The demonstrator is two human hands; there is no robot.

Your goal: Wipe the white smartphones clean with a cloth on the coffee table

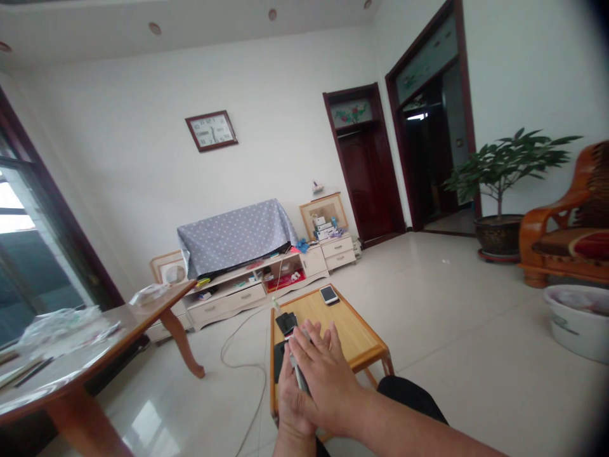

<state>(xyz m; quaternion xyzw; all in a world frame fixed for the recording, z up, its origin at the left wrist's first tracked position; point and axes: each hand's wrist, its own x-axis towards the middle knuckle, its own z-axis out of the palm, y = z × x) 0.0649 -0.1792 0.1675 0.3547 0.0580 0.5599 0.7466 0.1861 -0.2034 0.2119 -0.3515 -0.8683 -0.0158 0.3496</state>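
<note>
My left hand (295, 406) is closed around a thin, flat phone-like object (299, 374) with a pale edge, held upright over the near part of a small wooden table (354, 324). Across its face lies my right hand (328, 371), palm flat and fingers stretched out. Between them the two hands cover most of the object. Just beyond my fingertips a black item (286, 322) rests on the tabletop, and a dark flat thing (278, 363) shows partly behind my left hand. A white-faced phone (328, 294) lies toward the far edge.
On the left stands a larger wooden table (128, 324) with crumpled plastic (61, 327) on it. A cable (242, 364) runs over the floor. Beyond is a low cabinet (228, 308) with a dotted cloth (238, 235) above. At right are a white tub (578, 330) and a potted plant (499, 235).
</note>
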